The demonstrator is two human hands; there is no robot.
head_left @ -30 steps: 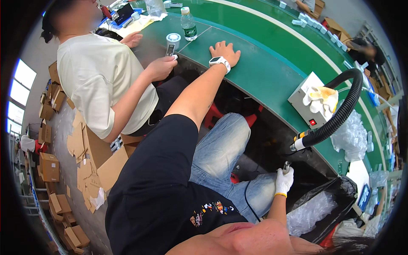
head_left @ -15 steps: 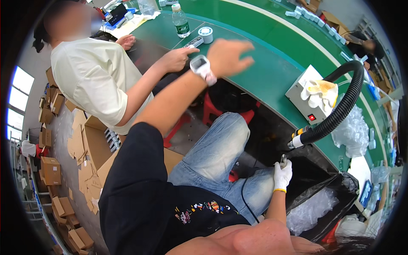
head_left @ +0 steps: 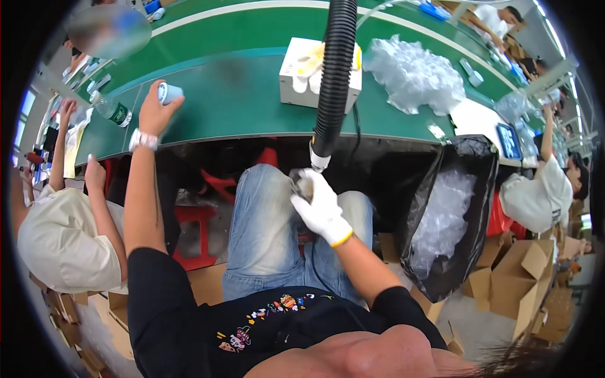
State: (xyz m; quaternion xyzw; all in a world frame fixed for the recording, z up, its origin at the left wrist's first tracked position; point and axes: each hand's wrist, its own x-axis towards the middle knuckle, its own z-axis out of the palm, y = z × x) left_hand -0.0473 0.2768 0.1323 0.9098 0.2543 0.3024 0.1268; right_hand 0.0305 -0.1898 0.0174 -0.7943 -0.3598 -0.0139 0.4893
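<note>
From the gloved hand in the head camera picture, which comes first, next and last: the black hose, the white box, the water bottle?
From the right hand, in its white glove:
1. Black hose: its lower end hangs just above the hand.
2. White box: farther up, on the green table behind the hose.
3. Water bottle: far to the left on the table, beyond the left hand.

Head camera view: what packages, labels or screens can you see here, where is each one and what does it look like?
Small round container: white and pale blue, held in the left hand above the green bench.
Bottle: clear, green label, lying on the bench's left.
Box: white, rectangular, at bench centre behind the black hose.
Screen: small, blue, at the right end.
Cardboard boxes: brown, open, on the floor at right.
</note>
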